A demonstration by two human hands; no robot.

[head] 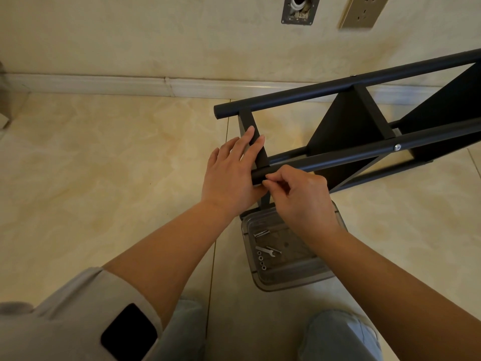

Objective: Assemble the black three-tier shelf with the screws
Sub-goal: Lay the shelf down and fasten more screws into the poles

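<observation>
The black shelf (346, 123) lies on its side on the tiled floor, its round poles running toward the right. My left hand (230, 173) is wrapped around the near pole's end, fingers lying along the end board (253, 136). My right hand (302, 196) pinches something small against the near pole (338, 158) right at its end; the pinched thing is hidden by my fingers. A silver screw head (397, 147) shows farther along that pole. Loose screws (261, 233), a small wrench (266, 250) and washers (261, 260) lie in a clear tray (286, 280) below my hands.
The wall with a skirting board (130, 83) runs behind the shelf, carrying an open wall box (300, 9) and a socket (363, 11). My knees (338, 334) are at the bottom edge. Bare floor tiles (104, 165) spread to the left.
</observation>
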